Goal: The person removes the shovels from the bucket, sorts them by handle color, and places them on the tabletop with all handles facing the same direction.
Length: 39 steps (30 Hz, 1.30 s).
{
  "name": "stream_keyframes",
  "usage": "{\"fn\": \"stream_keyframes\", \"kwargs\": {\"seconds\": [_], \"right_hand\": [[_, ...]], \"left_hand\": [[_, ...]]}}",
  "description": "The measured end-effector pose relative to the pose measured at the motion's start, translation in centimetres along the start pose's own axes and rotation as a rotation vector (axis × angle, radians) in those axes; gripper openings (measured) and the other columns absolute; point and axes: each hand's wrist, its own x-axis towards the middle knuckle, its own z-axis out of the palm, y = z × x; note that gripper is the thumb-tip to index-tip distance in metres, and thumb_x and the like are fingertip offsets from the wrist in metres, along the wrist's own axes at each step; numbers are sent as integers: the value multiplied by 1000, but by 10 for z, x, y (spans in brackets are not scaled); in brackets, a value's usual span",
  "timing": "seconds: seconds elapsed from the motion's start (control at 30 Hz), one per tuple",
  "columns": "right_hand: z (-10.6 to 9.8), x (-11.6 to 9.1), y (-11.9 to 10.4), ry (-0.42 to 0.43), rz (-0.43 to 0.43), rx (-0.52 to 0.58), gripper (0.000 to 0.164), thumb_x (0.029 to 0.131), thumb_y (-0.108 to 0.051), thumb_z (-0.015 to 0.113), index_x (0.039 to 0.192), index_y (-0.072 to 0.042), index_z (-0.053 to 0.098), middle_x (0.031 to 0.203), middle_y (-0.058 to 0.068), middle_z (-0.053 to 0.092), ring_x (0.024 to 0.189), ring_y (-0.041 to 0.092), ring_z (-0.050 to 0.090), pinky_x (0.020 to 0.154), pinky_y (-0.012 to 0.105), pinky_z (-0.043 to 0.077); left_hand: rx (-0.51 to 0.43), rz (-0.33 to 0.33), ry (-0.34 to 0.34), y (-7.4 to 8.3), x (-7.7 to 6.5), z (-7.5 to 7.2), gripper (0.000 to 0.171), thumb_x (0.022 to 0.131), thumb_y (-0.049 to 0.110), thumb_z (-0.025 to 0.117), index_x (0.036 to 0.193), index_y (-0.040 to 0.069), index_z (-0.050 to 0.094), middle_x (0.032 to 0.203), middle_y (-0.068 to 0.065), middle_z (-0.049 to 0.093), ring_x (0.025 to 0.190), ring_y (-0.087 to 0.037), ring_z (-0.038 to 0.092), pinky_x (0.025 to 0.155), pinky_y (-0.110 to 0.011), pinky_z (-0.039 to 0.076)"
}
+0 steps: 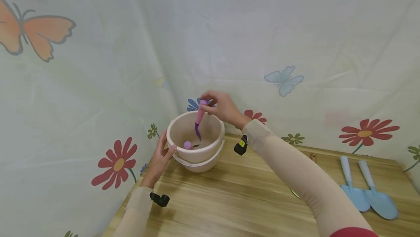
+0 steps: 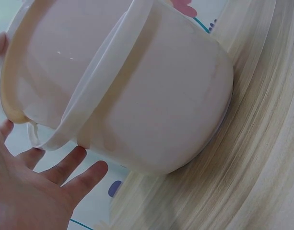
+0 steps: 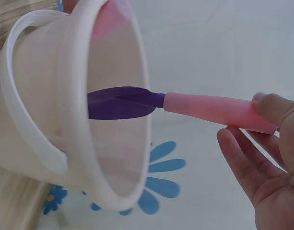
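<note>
A cream bucket [image 1: 198, 164] stands on the wooden table; its carrying handle [image 3: 34, 105] hangs down on the outside. My left hand [image 1: 160, 158] holds the bucket at its left side, thumb over the rim and fingers spread along the outer wall [image 2: 156, 96]. Above the opening, my right hand [image 1: 223, 107] pinches the end of the pink handle [image 3: 209, 109] of a small trowel. Its purple blade [image 3: 123, 103] points down into the bucket. Inside lies another item with a pink handle [image 3: 111, 21] and a round purple end [image 1: 187, 145]; the rest of it is mostly hidden.
Two light blue trowels [image 1: 356, 197] [image 1: 382, 202] lie at the table's right, partly behind my right forearm. A small brown wooden end [image 1: 313, 156] shows beyond that forearm. A curtain [image 1: 210, 40] printed with flowers and butterflies hangs close behind and left of the table [image 1: 229, 200].
</note>
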Motion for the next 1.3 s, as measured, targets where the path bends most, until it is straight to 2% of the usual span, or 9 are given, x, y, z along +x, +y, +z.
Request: {"fn": "stream_keyframes", "kwargs": {"seconds": [0.23, 0.53, 0.73, 0.97, 1.13, 1.3], "right_hand": [[-23, -5, -13, 63, -54, -54, 29, 93, -15, 78, 119, -5, 70, 111, 5, 75, 89, 19, 73, 77, 27, 60], [-50, -16, -29, 149, -102, -44, 30, 92, -14, 79, 119, -6, 71, 107, 4, 75, 85, 16, 74, 72, 28, 61], [-68, -26, -34, 181, -104, -38, 32, 92, -18, 80, 121, -8, 71, 107, 1, 74, 86, 15, 73, 71, 29, 61], [-88, -42, -36, 227, -107, -89, 31, 91, -21, 81, 119, -11, 73, 106, -1, 74, 87, 11, 73, 72, 27, 60], [-102, -53, -33, 273, -107, -94, 30, 91, -20, 81, 117, -10, 73, 105, 0, 75, 87, 14, 74, 76, 26, 60], [-114, -67, -29, 296, -71, -99, 29, 90, -18, 81, 116, -11, 72, 105, 3, 75, 88, 18, 75, 81, 23, 58]], "left_hand": [[-3, -1, 4, 0, -1, 1, 74, 106, 23, 59, 163, 42, 16, 171, 1, 14, 143, -46, 40, 108, -64, 41], [-4, 20, 0, -6, 1, -1, 73, 106, 23, 58, 164, 41, 17, 171, -2, 15, 141, -48, 41, 107, -66, 40], [-9, 28, -6, -5, 2, -3, 73, 106, 23, 59, 164, 41, 18, 171, -2, 15, 141, -47, 42, 107, -65, 41], [-8, 19, -5, -6, 0, -2, 72, 107, 22, 57, 164, 40, 17, 171, 0, 14, 142, -47, 41, 108, -63, 41], [-2, 31, -4, -6, 0, -1, 72, 107, 23, 57, 164, 40, 17, 171, -2, 15, 141, -47, 41, 107, -64, 41], [0, 28, -7, -6, -1, 0, 72, 107, 24, 57, 164, 41, 17, 171, -3, 15, 141, -48, 41, 106, -65, 41]]}}
